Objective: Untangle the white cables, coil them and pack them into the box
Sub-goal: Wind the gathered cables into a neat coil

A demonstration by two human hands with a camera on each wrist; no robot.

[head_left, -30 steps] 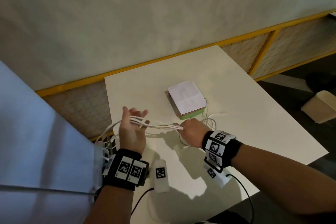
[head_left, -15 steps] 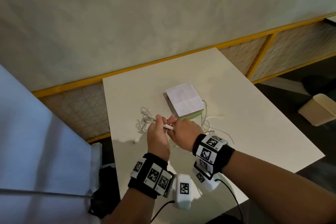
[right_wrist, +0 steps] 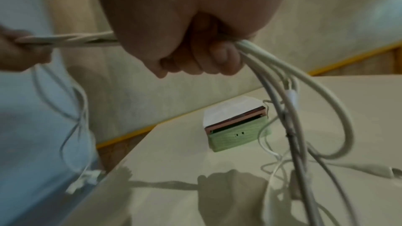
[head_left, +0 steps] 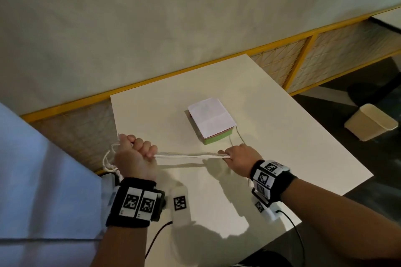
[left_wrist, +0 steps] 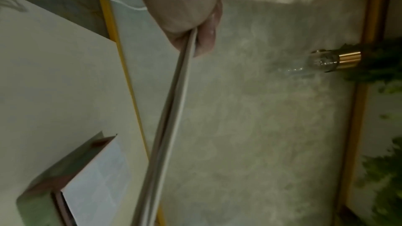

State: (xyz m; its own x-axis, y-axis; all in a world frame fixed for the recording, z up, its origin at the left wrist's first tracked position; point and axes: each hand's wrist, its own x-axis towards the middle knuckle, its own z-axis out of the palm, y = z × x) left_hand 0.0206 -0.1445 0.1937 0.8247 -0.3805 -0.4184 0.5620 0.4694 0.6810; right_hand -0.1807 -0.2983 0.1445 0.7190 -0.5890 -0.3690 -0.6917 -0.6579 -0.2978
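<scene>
A bundle of white cables stretches taut above the table between my two hands. My left hand grips one end in a fist near the table's left edge, and loose loops hang behind it. My right hand grips the other end, just in front of the box. In the right wrist view several cable strands trail down from that fist onto the table. The box is green with a white lid on top, at the table's middle. The left wrist view shows the bundle leaving my left fist.
The white table stands against a grey wall with a yellow rail. A beige bin sits on the dark floor to the right. A pale blue surface fills the lower left. Thin cables lie right of the box.
My hands were together half a second ago; now they are drawn apart, left hand to the left edge, and the cable bundle is pulled straight between them.
</scene>
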